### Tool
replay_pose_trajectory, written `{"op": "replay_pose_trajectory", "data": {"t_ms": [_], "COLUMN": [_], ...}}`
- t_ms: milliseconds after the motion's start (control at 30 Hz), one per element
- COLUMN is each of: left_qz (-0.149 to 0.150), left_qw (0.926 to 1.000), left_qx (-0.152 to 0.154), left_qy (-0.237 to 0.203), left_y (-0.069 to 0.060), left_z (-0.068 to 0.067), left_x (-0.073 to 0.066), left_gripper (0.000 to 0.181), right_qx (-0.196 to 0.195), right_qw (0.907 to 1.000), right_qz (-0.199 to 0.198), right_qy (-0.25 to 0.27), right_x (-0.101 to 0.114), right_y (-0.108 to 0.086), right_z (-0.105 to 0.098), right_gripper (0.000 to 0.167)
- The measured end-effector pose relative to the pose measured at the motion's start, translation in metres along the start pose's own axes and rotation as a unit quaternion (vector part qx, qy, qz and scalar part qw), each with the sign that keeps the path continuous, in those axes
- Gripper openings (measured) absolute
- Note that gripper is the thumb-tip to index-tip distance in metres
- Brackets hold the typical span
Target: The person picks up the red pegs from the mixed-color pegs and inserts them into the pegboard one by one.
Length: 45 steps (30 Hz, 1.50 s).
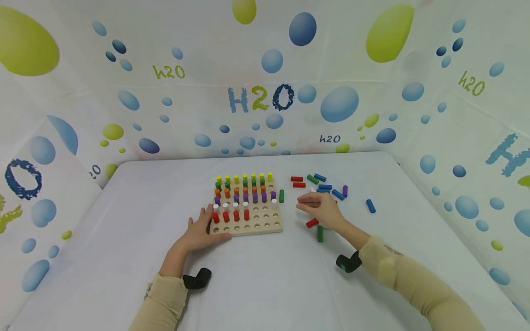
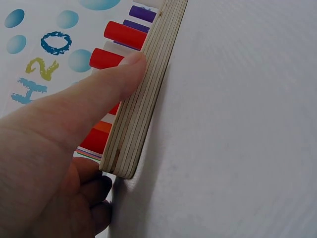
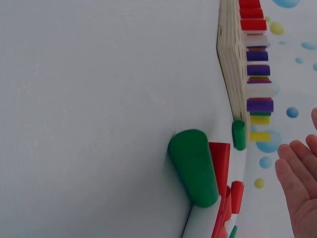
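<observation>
Head view: mid-counter (image 1: 265, 276), the pegboard (image 1: 262, 221) is gripped at its near left corner by the left hand (image 1: 198, 235). Its yellow pegs (image 1: 245, 177) seem complete; the near-edge row is unfilled. Beyond its right edge, blue pegs (image 1: 338, 195) and red pegs (image 1: 299, 185) are left loose near the straight-fingered right hand (image 1: 324, 209), nothing visibly held.

So the pegboard (image 1: 265, 225) sits on the table (image 1: 256, 289), with the backdrop (image 1: 248, 133) behind. Pegs (image 1: 246, 190) stand in its back rows; toward the front they bunch on the left, plus one near the right edge. Left hand (image 1: 199, 236) is at the board's front-left corner, thumb (image 2: 130, 72) along the front edge. Loose pegs (image 1: 325, 187) lie to the right: one just beside the board, one well off to the far right. Right hand (image 1: 324, 210) is right of the board, covering part of that spread in the head view.
</observation>
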State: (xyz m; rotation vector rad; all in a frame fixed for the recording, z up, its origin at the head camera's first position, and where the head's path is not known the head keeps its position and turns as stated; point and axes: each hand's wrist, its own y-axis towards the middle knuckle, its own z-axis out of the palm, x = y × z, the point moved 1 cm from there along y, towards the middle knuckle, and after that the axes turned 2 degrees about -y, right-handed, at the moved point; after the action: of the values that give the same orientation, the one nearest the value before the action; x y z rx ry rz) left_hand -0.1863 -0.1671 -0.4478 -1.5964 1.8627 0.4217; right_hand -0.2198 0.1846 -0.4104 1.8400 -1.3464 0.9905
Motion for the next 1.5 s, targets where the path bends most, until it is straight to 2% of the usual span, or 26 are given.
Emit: {"op": "replay_pose_trajectory", "data": {"t_ms": [300,533,833,1500], "left_qz": [-0.010,-0.005,-0.007,-0.004], "left_qw": [0.9999,1.0000,1.0000,1.0000], "left_qx": [0.000,-0.001,-0.002,0.002], "left_qy": [0.004,0.002,0.001,0.000], "left_y": [0.000,-0.001,-0.001,-0.001], "left_z": [0.000,0.000,-0.001,-0.001], "left_x": [0.000,0.000,-0.002,-0.001], "left_gripper": [0.114,0.114,0.112,0.113], "right_qx": [-0.023,-0.032,-0.034,-0.040], "right_qw": [0.9996,0.9990,0.9985,0.9956], "right_qz": [0.005,0.019,0.007,0.018], "right_qy": [-0.013,-0.026,-0.043,-0.082], "right_x": [-0.012,-0.016,-0.024,-0.043], "right_y": [-0.007,-0.008,-0.012,-0.019], "right_z": [-0.012,-0.020,-0.027,-0.031], "right_gripper": [0.037,0.037,0.035,0.028]}}
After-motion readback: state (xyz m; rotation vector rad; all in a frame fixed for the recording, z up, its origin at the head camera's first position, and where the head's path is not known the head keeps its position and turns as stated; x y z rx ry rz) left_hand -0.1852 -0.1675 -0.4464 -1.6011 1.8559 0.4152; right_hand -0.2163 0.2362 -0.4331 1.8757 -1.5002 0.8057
